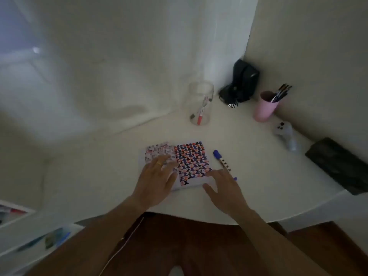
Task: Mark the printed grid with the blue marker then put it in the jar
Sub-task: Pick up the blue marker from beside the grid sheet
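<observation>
- The pale worktop [258, 176] has a curved near edge just in front of the person's lap; its left part is bare and open, while walls close it in at the back and on the right.
- The printed grid [191, 162] lies flat near the middle of the worktop, close to the near edge, with a fainter patterned sheet [157, 151] at its left side.
- The left hand [157, 182] lies flat, fingers [159, 163] spread and extended, pressing on the faint sheet and the grid's left edge; it grips nothing.
- The clear jar [200, 103] stands upright behind the grid, well apart from it, with a red-tipped pen inside.
- The right hand [225, 188] rests at the grid's lower right corner, fingers [217, 174] open and splayed; its fingertips seem to touch the blue marker [221, 159], though blur makes that unsure.
- The blue marker lies on the worktop just beside the grid's right edge, cap pointing away, not gripped.
- Further right, a black device [242, 82], a pink cup [264, 108] of brushes, a pale controller [285, 136] and a dark case [338, 164] line the wall.
</observation>
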### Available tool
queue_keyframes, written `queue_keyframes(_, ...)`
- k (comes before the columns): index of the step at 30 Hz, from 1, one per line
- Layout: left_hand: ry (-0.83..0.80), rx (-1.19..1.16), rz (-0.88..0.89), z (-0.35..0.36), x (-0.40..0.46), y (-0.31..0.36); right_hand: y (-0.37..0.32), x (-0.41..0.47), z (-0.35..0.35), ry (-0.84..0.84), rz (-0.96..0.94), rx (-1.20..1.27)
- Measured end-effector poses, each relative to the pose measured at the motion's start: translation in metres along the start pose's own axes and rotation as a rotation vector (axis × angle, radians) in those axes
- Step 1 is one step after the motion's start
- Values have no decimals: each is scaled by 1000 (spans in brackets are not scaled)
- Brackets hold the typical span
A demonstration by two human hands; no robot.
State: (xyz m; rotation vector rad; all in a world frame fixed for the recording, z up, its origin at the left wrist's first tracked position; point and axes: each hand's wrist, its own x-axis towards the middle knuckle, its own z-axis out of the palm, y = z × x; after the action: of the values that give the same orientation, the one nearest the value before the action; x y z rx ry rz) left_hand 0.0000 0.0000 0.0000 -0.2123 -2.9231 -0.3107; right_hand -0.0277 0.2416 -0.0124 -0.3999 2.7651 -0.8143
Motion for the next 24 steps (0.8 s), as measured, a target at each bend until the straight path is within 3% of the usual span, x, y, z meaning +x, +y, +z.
queue_keyframes(8, 154, 10, -1, 78, -7, -5, 43, 16, 65, 261, -165, -200)
queue_keyframes(24, 303, 74, -22, 97, -22, -5, 38, 0, 76, 405, -210, -278)
